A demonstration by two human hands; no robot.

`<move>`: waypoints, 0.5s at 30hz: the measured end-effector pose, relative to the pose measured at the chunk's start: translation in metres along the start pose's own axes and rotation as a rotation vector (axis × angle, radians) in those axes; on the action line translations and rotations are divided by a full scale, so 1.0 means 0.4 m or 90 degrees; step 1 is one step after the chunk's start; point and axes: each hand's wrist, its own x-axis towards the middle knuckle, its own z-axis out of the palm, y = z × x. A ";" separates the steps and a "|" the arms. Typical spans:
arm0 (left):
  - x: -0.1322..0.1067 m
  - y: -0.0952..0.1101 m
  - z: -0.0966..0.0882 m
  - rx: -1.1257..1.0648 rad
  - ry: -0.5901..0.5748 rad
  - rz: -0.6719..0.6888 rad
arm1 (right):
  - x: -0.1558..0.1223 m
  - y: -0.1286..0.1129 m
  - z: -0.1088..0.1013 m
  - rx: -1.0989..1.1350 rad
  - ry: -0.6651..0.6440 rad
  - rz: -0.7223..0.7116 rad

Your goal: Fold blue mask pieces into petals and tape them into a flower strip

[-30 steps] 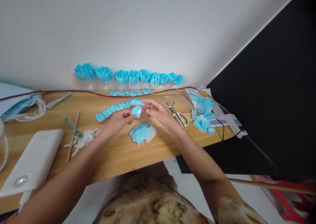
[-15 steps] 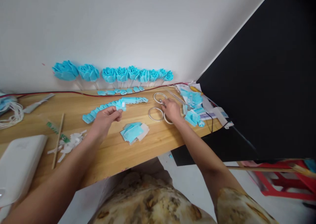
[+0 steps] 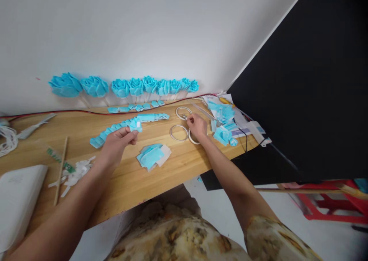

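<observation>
My left hand (image 3: 118, 144) pinches a small blue petal piece (image 3: 135, 125) with a white square patch on it, held above the table. Over a group of thin white rings, which look like tape rolls, my right hand (image 3: 197, 126) has its fingertips drawn together. One ring (image 3: 178, 133) lies to its left and another ring (image 3: 183, 108) just beyond; a third is partly under the hand. What the right fingers grip is too small to make out. A curved row of overlapping blue petals (image 3: 105, 135) lies behind my left hand. Nearer me is a pile of blue cut pieces (image 3: 151, 156).
Blue flowers on sticks (image 3: 120, 87) lean along the wall. A thin stick (image 3: 61, 172), white scraps (image 3: 80, 172) and a white box-like device (image 3: 21, 199) are at left. Blue scraps (image 3: 224, 134) lie at right, beside a black panel (image 3: 310, 99). A red-black wire crosses the back.
The view has shifted slightly, so the table things sit a little further left. Both hands keep nearly the same pose, the left one still pinching the blue petal piece.
</observation>
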 end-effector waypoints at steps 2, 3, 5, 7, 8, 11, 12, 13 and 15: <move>0.001 0.000 0.001 -0.009 -0.002 -0.004 | 0.009 0.015 0.007 0.053 0.014 0.017; 0.000 0.000 0.002 -0.010 -0.003 -0.004 | 0.013 0.022 0.007 0.082 0.024 0.023; -0.004 0.004 0.004 -0.003 -0.003 0.002 | 0.017 0.030 0.003 0.143 0.056 0.035; -0.008 0.010 0.007 0.004 -0.005 0.014 | 0.015 0.026 -0.009 0.206 0.105 0.049; -0.010 0.013 0.009 0.002 -0.006 0.016 | 0.010 0.017 -0.017 0.234 0.129 0.056; -0.010 0.023 0.012 -0.029 0.007 0.014 | -0.027 -0.051 -0.047 0.313 0.141 0.033; -0.010 0.025 0.013 -0.035 0.014 0.015 | -0.048 -0.087 -0.058 0.356 0.127 -0.006; -0.010 0.027 0.013 -0.041 0.022 0.016 | -0.070 -0.128 -0.069 0.381 0.106 -0.067; -0.012 0.030 0.014 -0.050 0.038 0.018 | -0.113 -0.216 -0.086 0.386 0.077 -0.212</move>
